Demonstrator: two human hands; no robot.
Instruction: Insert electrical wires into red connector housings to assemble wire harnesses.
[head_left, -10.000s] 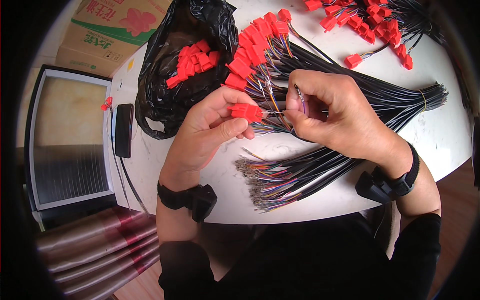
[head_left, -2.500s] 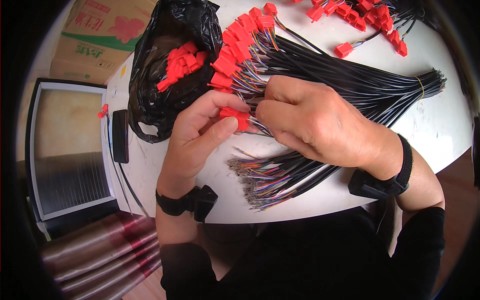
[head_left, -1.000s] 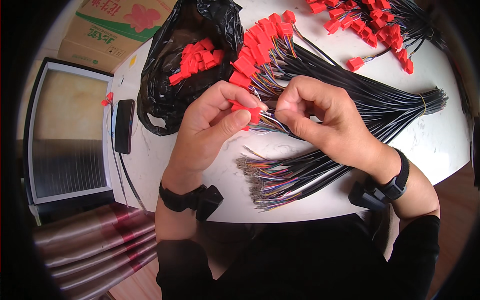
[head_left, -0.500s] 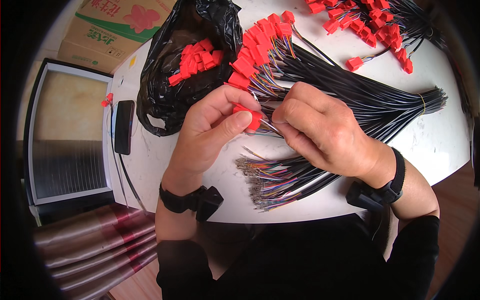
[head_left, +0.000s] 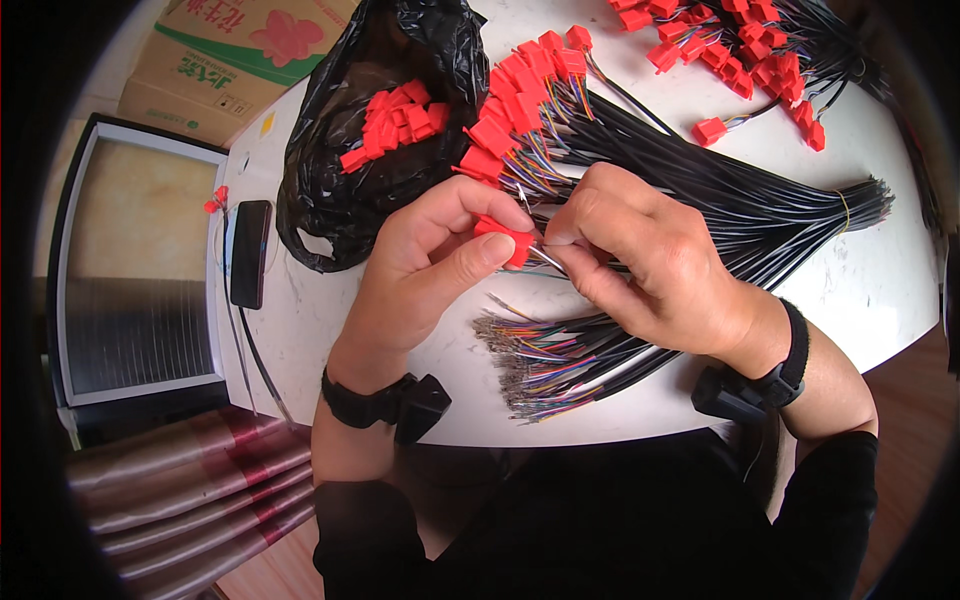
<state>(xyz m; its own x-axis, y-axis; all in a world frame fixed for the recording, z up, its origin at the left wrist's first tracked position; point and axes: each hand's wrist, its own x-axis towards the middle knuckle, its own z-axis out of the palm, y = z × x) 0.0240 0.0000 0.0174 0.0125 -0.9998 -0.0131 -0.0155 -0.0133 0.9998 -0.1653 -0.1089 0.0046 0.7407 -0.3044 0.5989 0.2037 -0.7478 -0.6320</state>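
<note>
My left hand (head_left: 445, 240) pinches a red plastic connector housing (head_left: 515, 246) between thumb and fingers. Thin wires run from the housing's right side into my right hand (head_left: 640, 250), whose thumb and index finger are closed on them. Behind the hands lies a bundle of black cables (head_left: 690, 165), many ends fitted with red connectors (head_left: 520, 95). Just below the hands, bare multicoloured wire ends (head_left: 520, 360) with metal tips fan out from more black cable. My right palm hides part of these cables.
A black plastic bag (head_left: 320, 190) holding loose red housings (head_left: 395, 125) stands at the back left. Beside it lie a phone (head_left: 248, 255) and a thin cable. More red-tipped cables (head_left: 770, 70) fill the far right. A cardboard box (head_left: 190, 90) sits beyond the white table (head_left: 870, 290).
My left hand and the red connector housing have shifted slightly to the right, closer to my right fingers. My right hand is nearly still.
</note>
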